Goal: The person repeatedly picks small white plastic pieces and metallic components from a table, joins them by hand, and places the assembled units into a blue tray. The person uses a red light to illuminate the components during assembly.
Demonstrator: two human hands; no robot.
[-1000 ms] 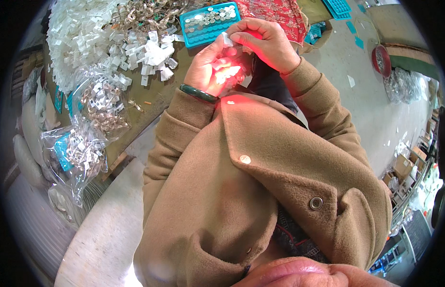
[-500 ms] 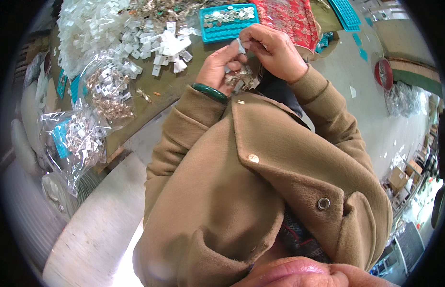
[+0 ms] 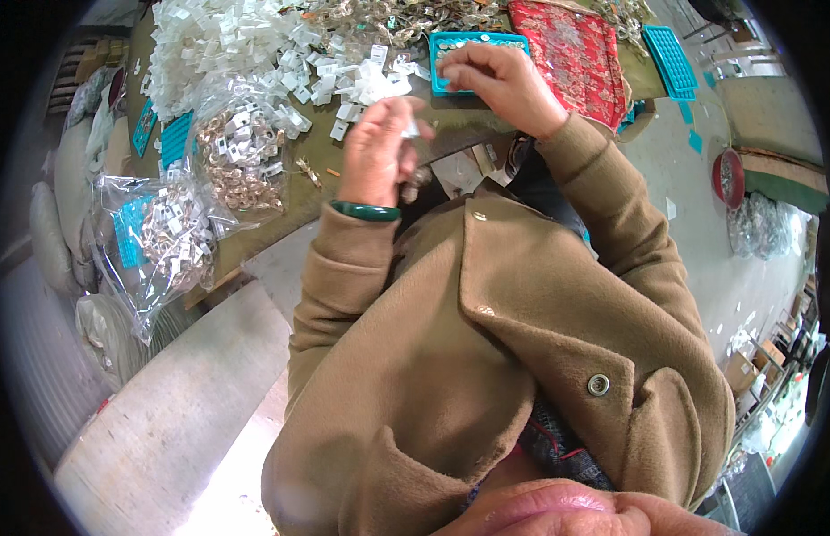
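1. Clear bag [image 3: 175, 234] of white-and-metallic parts.
2. White tag pile [image 3: 245, 54], on table.
3. Left hand [image 3: 370, 159]: blurred, fingers curled on small white piece [image 3: 410, 130].
4. Blue tray [image 3: 441, 87] with round discs.
5. Right hand [image 3: 515, 87]: over tray, fingers bent; can't tell if gripping.

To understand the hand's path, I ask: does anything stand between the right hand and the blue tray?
Nothing visible: the right hand appears over the blue tray, hiding part of it. The red cloth lies to the tray's right, not between them. Whether hand and tray touch, I cannot tell.
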